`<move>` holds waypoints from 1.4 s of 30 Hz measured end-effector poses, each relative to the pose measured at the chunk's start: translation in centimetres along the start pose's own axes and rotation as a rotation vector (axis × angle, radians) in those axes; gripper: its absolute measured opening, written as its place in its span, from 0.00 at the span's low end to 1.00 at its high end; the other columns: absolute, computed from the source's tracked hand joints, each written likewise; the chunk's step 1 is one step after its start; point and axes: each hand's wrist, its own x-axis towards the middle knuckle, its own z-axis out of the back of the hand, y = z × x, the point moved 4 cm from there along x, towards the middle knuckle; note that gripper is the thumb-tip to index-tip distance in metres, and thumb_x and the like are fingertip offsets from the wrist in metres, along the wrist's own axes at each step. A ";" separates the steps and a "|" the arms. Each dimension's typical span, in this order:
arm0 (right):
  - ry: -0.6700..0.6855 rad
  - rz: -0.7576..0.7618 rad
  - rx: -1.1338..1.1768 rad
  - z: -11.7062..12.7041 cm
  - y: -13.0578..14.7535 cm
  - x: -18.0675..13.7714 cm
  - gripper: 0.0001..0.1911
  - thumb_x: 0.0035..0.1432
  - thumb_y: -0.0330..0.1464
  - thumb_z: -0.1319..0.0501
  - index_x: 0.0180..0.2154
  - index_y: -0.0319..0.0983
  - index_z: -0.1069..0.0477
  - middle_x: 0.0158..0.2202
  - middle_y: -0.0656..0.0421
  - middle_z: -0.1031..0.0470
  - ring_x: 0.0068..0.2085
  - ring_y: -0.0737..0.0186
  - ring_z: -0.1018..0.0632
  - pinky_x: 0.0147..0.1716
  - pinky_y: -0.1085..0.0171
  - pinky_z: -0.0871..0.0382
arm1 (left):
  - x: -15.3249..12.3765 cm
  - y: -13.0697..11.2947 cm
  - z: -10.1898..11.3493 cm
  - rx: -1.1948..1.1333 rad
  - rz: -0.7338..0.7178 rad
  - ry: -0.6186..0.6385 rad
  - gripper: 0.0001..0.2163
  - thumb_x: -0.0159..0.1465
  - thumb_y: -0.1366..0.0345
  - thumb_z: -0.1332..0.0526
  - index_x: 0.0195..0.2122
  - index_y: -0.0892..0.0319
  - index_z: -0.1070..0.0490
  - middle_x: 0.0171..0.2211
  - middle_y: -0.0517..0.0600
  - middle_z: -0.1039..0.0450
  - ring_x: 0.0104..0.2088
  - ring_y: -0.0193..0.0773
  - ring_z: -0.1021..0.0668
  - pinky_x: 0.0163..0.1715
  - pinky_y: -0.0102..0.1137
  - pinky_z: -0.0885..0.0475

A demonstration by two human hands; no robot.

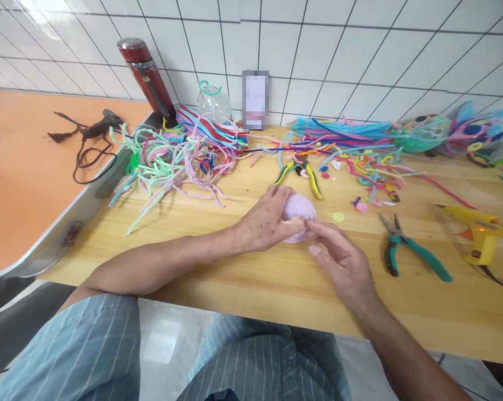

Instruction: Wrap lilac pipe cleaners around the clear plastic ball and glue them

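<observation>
A lilac ball (298, 208), wound in rings from fuzzy strands like pipe cleaners, rests at the middle of the wooden table. My left hand (263, 221) curls round its left side, with the thumb across the front. At the ball's right edge, the curved fingers of my right hand (343, 259) close in, fingertips touching it beside my left thumb. What lies between those fingertips is too small to make out. Just behind the ball are yellow-and-black handled pliers (313, 181). Teal-handled long-nose pliers (414, 249) lie to the right of my right hand.
A yellow glue gun (480, 231) stands at right, its light glowing. Tangled pipe cleaners (171, 161) lie at left, with colourful scraps (372, 172) at right. Along the tiled wall are a red thermos (145, 75), a clear globe (215, 104), a phone (255, 100) and a decorated clear ornament (420, 133).
</observation>
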 end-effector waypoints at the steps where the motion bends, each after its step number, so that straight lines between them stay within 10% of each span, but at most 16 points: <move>1: 0.001 -0.006 -0.002 0.0 0.0 0.0 0.19 0.68 0.44 0.33 0.58 0.48 0.22 0.49 0.55 0.19 0.49 0.57 0.19 0.52 0.55 0.23 | 0.1 -0.1 0.3 -0.002 0.012 0.011 0.21 0.62 0.56 0.37 0.54 0.58 0.35 0.55 0.58 0.30 0.57 0.51 0.25 0.63 0.51 0.28; 42: -0.121 0.004 -0.149 2.2 -0.1 1.2 0.14 0.66 0.40 0.33 0.53 0.48 0.21 0.46 0.58 0.18 0.44 0.58 0.20 0.49 0.55 0.24 | 0.5 -0.1 1.0 0.045 -0.048 0.202 0.22 0.66 0.54 0.38 0.58 0.59 0.32 0.53 0.57 0.34 0.58 0.54 0.28 0.65 0.53 0.32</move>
